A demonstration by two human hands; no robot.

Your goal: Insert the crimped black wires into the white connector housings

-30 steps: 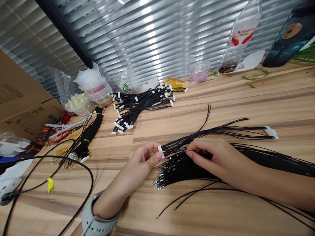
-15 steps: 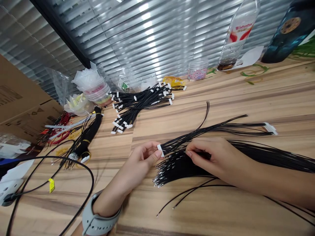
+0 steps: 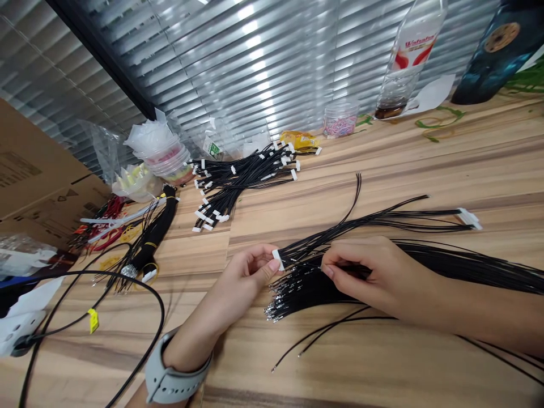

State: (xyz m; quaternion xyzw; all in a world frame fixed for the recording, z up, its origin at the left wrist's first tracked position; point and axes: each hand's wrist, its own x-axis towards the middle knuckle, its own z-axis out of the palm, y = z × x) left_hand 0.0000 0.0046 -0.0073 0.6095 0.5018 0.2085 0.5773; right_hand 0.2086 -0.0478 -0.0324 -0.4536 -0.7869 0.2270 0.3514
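Observation:
My left hand (image 3: 244, 279) pinches a small white connector (image 3: 277, 259) between thumb and forefinger; thin black wires run from it to the right toward a second white connector (image 3: 468, 217). My right hand (image 3: 374, 272) is closed in a pinch on a thin black wire just right of the first connector. Under both hands lies a thick bundle of loose black wires (image 3: 297, 289) with metal tips pointing left. A grey watch (image 3: 170, 378) is on my left wrist.
A pile of finished black harnesses with white connectors (image 3: 238, 178) lies farther back on the wooden table (image 3: 382, 170). Plastic tubs and bags (image 3: 157, 150), a tied black bundle (image 3: 155, 232), red wires, a black cable loop (image 3: 140, 317), cardboard boxes (image 3: 38, 181), a bottle (image 3: 408, 56) and a small jar (image 3: 340, 119) stand around.
Almost nothing has changed. My right hand has shifted very slightly toward the connector held in my left hand; the view has drifted a little.

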